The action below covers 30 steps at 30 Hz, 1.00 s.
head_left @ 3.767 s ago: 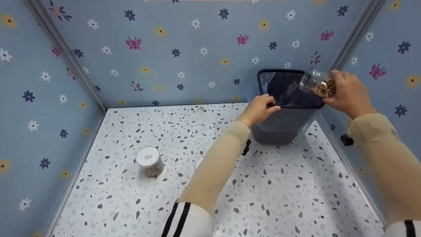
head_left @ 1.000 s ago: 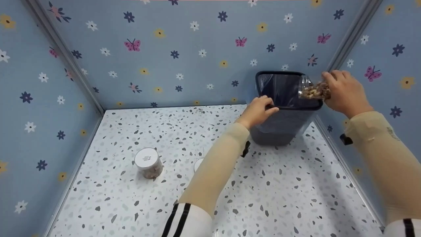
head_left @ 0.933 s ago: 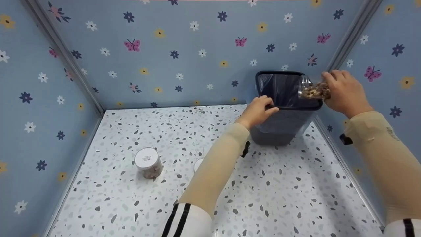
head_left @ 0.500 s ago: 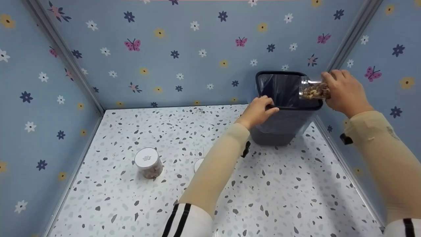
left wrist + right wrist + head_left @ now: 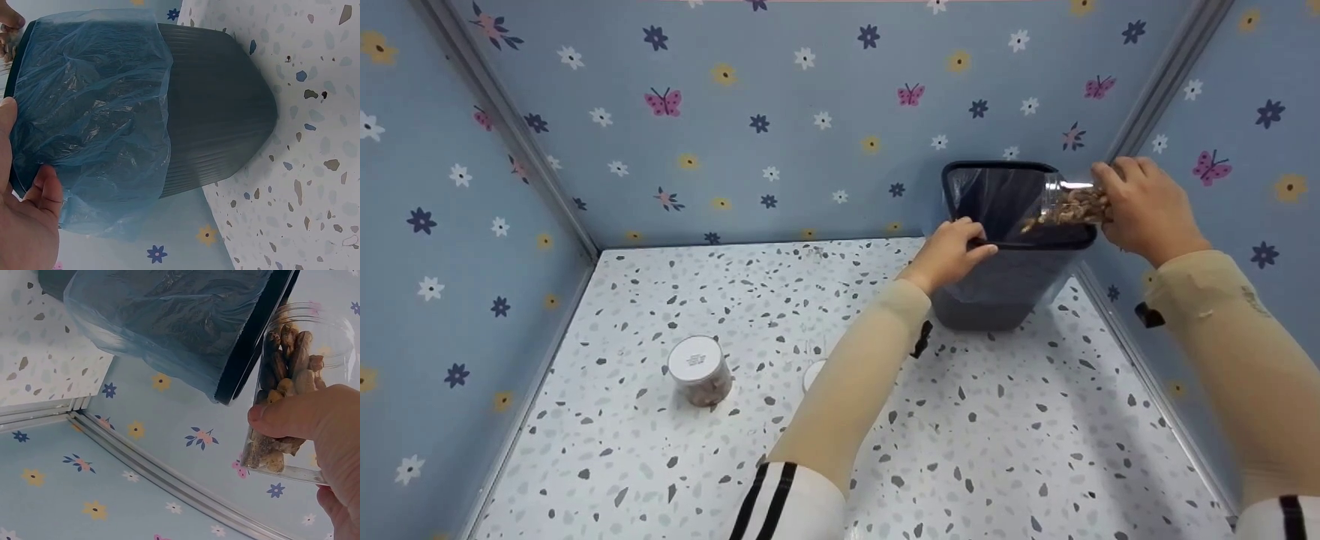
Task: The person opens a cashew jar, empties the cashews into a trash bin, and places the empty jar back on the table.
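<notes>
While aslant over the bin (image 5: 988, 313), jar (image 5: 1072, 201) in right hand's (image 5: 1147, 211) grip, rim (image 5: 1039, 246) in left hand's (image 5: 949, 253).

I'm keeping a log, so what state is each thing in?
Held jar: uncapped, tipped, some contents past its mouth
Right hand: gripping that jar
Bin: open, lined
Liner: folded over the rim
Left hand: gripping the rim
Standing jar: closed, white top
Round white item: mostly hidden, unclear

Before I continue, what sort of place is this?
Probably a staged work booth: blue flower-printed wall panels enclose a white speckled flat surface, with long grey metallic corner strips where the panels meet.
</notes>
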Available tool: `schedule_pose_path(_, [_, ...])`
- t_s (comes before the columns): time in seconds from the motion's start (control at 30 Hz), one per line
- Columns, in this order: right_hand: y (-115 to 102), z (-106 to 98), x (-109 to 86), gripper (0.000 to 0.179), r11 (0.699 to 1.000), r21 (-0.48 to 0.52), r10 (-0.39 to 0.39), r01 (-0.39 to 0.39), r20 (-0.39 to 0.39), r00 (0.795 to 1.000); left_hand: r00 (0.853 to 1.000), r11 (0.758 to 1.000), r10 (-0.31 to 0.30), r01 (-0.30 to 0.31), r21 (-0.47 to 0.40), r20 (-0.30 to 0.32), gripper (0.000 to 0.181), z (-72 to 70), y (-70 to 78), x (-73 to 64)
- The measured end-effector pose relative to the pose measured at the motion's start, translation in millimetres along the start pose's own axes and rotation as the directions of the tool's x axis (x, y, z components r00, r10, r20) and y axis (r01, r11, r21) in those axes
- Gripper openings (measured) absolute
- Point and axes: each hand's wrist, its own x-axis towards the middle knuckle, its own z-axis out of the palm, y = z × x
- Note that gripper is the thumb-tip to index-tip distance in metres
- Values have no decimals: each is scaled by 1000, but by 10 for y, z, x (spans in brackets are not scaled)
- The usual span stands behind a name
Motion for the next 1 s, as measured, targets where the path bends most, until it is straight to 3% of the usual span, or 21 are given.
schedule_pose_path(0.6, [-42, 1, -16, 80, 998, -17, -67, 66, -90, 994, 1000, 1000, 10, -10, 0, 13, 32, 7, -31, 0])
schedule_pose_path(1.0, [-51, -3, -3, 79, 997, -27, -68, 66, -77, 995, 1000, 1000, 12, -12, 0, 9, 34, 5, -19, 3])
